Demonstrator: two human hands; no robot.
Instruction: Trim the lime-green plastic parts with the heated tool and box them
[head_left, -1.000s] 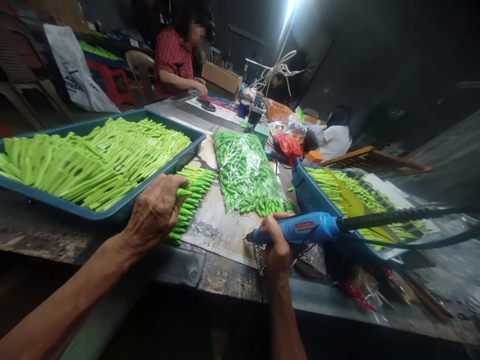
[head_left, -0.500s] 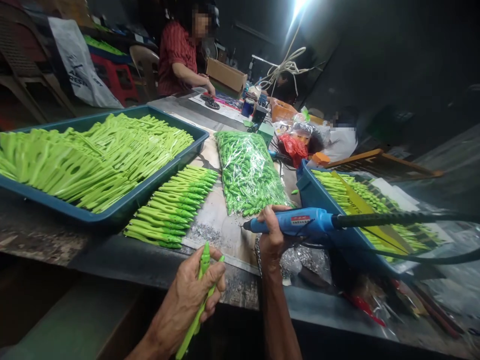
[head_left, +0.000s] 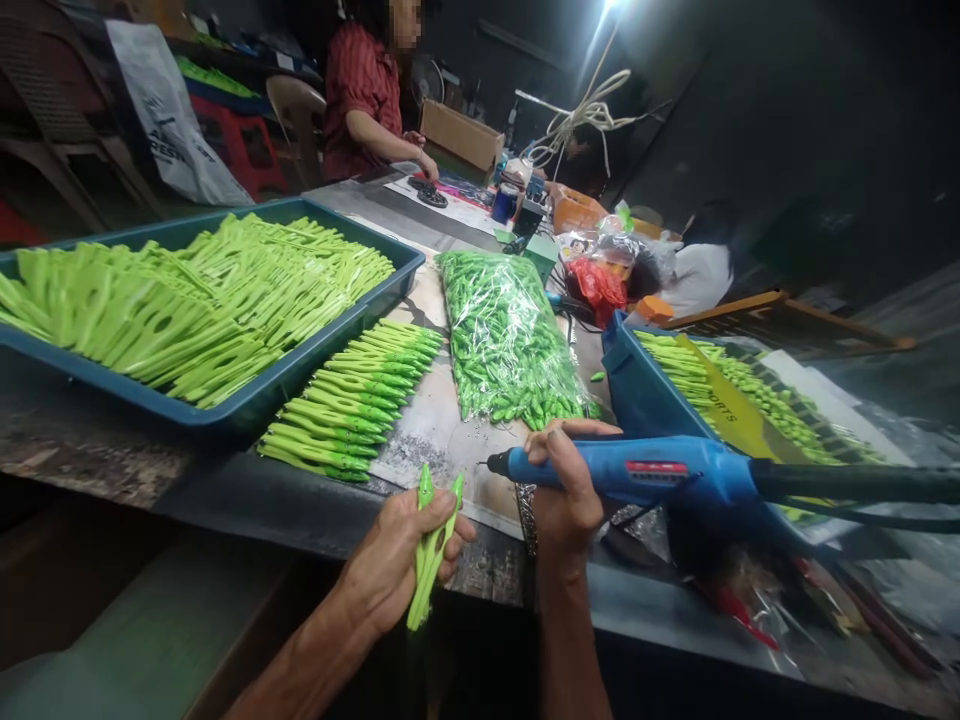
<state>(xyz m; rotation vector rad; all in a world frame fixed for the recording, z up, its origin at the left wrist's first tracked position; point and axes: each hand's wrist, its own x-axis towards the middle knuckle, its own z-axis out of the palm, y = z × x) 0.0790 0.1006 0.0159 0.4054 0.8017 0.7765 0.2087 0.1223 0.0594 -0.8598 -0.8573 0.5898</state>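
At the far left, a dark teal rectangular plastic tray [head_left: 330, 335] holds a heap of long, flat, lime-green plastic strips [head_left: 225, 290]. Just right of it, slim lime-green pieces with darker green pointed ends [head_left: 345, 400] lie side by side in a row on the table. Behind them, a person in a red striped short-sleeved shirt [head_left: 364, 100] stands at the table's far side. The left hand [head_left: 397, 540], near the table's front edge, grips a lime-green plastic item with two pointed tips [head_left: 427, 575], thumb across it, tips up; whether it is one forked piece or two cannot be told. Beyond it lies a clear plastic bag full of small green pointed parts [head_left: 502, 340]. The right hand [head_left: 566, 490] is closed around a blue cylindrical corded power tool [head_left: 637, 468], whose thin bit points left, near the tips but apart from them. Farther right, a blue plastic bin [head_left: 626, 380] contains more lime-green pieces and a yellow lettered sheet [head_left: 709, 385].
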